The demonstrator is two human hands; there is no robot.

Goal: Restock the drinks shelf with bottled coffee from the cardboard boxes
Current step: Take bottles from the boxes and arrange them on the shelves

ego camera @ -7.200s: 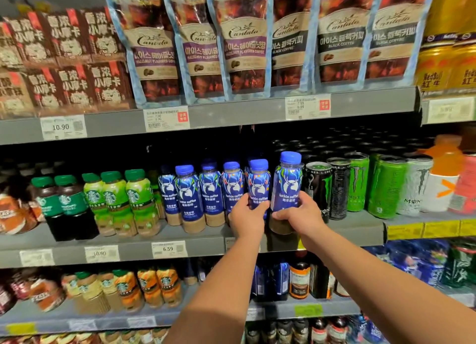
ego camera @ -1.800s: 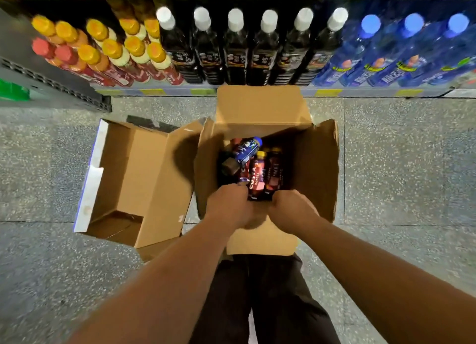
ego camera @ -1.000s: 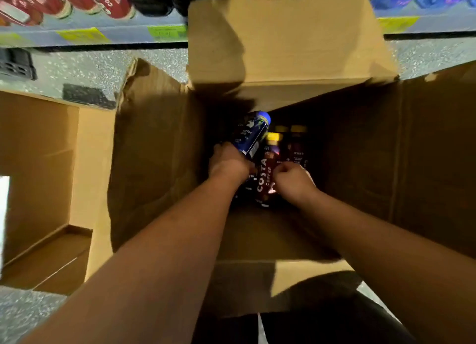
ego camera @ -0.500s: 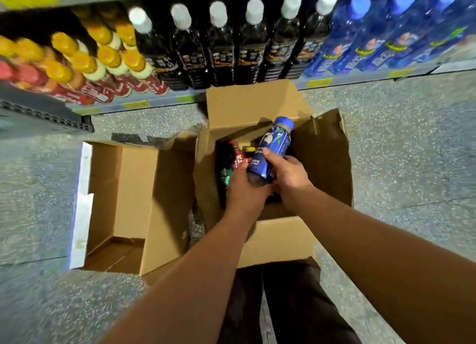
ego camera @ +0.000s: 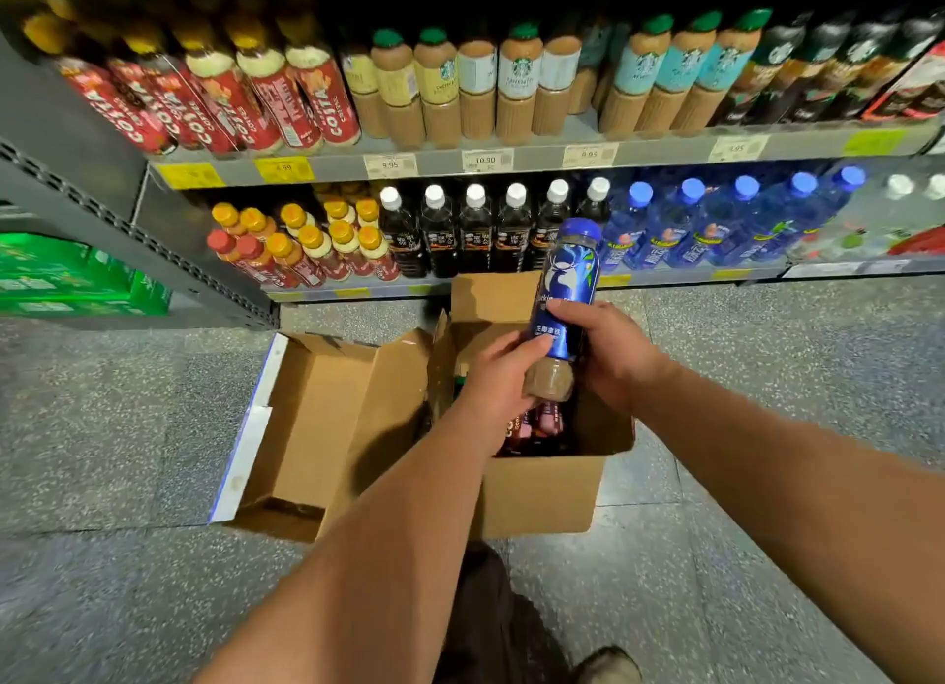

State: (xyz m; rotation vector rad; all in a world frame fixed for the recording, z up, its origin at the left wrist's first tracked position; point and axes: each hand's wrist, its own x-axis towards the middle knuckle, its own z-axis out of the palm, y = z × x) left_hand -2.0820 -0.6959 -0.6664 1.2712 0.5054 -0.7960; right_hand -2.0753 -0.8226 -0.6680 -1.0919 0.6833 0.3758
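Blue coffee bottle lifted clear of the box

Both hands grip one blue-capped coffee bottle [ego camera: 562,294] above the open cardboard box [ego camera: 542,494]: left hand [ego camera: 503,376] wrapped round its lower part, right hand [ego camera: 611,353] closed on the label. Best to keep it upright, one hand taking the weight low down, while raising it toward the far shelf [ego camera: 511,161], where no matching row shows.

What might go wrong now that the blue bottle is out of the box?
The blue-capped coffee bottle is high above the open cardboard box, gripped low by the left hand and right hand; a slip could drop it onto the bottles inside. The empty box alongside could catch a foot.
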